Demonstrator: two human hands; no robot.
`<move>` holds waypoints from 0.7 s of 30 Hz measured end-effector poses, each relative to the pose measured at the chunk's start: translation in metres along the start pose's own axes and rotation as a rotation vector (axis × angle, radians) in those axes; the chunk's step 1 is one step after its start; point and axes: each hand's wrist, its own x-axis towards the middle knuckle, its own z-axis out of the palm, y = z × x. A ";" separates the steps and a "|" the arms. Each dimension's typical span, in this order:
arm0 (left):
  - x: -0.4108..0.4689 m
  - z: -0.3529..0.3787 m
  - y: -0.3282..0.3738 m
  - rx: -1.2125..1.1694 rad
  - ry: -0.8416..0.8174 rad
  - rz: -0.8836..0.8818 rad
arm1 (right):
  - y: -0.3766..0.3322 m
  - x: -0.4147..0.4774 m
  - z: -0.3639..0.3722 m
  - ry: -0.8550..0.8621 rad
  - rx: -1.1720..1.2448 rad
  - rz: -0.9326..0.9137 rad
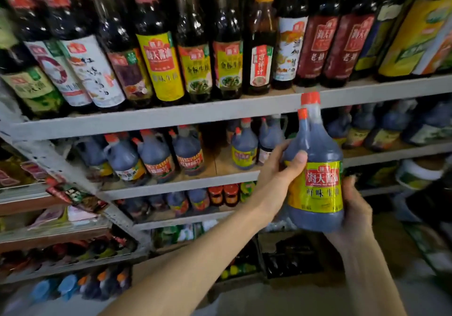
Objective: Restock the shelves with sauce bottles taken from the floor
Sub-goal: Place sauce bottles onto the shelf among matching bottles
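Observation:
I hold a large dark sauce bottle (315, 183) with a red cap and a yellow label up in front of the shelves, right of centre. My left hand (276, 169) grips its upper body from the left, thumb across the front. From below and the right, my right hand (354, 205) cups its base. The bottle is upright, level with the second shelf (220, 178), where similar jugs stand with a gap between them.
The top shelf (171, 115) carries a tight row of tall sauce bottles. Lower shelves hold small jars and packets. To the left stands a rack of snack packets (61, 198). Bottles with blue and orange caps (80, 286) stand on the floor at lower left.

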 end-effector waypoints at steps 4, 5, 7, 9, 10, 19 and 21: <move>0.018 0.002 -0.069 0.000 -0.058 0.030 | 0.049 0.012 -0.060 -0.091 0.148 -0.060; 0.021 0.002 -0.085 0.004 -0.091 0.027 | 0.056 0.017 -0.073 -0.108 0.074 -0.104; 0.027 -0.001 -0.112 0.018 -0.145 0.031 | 0.073 0.025 -0.096 -0.101 0.006 -0.193; 0.036 -0.007 -0.142 0.010 -0.175 0.069 | 0.091 0.033 -0.117 -0.117 -0.015 -0.245; 0.040 -0.010 -0.157 0.008 -0.185 0.096 | 0.102 0.039 -0.127 -0.096 -0.012 -0.273; 0.059 -0.064 -0.263 0.043 -0.327 0.252 | 0.206 0.064 -0.180 -0.002 0.038 -0.494; 0.062 -0.076 -0.272 0.047 -0.354 0.275 | 0.221 0.068 -0.182 0.021 0.067 -0.540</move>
